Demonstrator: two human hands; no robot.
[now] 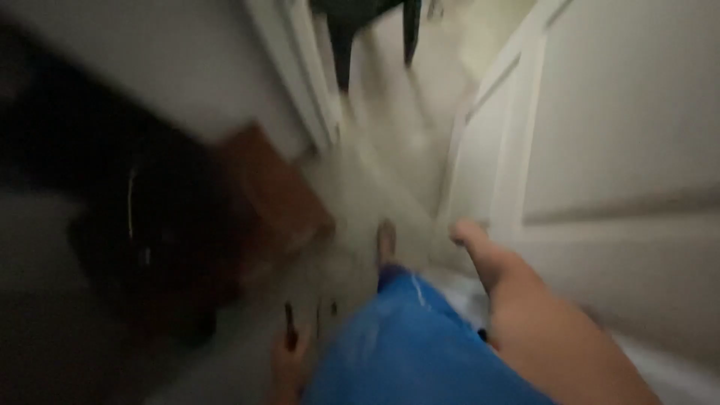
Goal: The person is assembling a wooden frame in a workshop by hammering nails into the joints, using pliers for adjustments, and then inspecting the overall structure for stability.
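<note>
The right hand [480, 251] hung out in front of the body, blurred, its fingers curled loosely inward with nothing in them. Just beyond its knuckles stood a white panelled door [600, 150], swung open; whether the hand touched the door's edge could not be told through the blur. Below and to the left of that hand a blue trouser leg [409, 345] stretched forward, ending in a bare foot [385, 241] on the pale floor [390, 135].

The left hand [287, 360] hung low beside the leg, closed round a thin dark object [289, 324] that stuck up from its grip; its kind was too smeared to tell. Further left of that hand sat a brown box-like piece [277, 187] and a large dark shape [142, 225], both against the wall. Far ahead, past the doorway, the legs of a dark chair [352, 30] stood on the floor.
</note>
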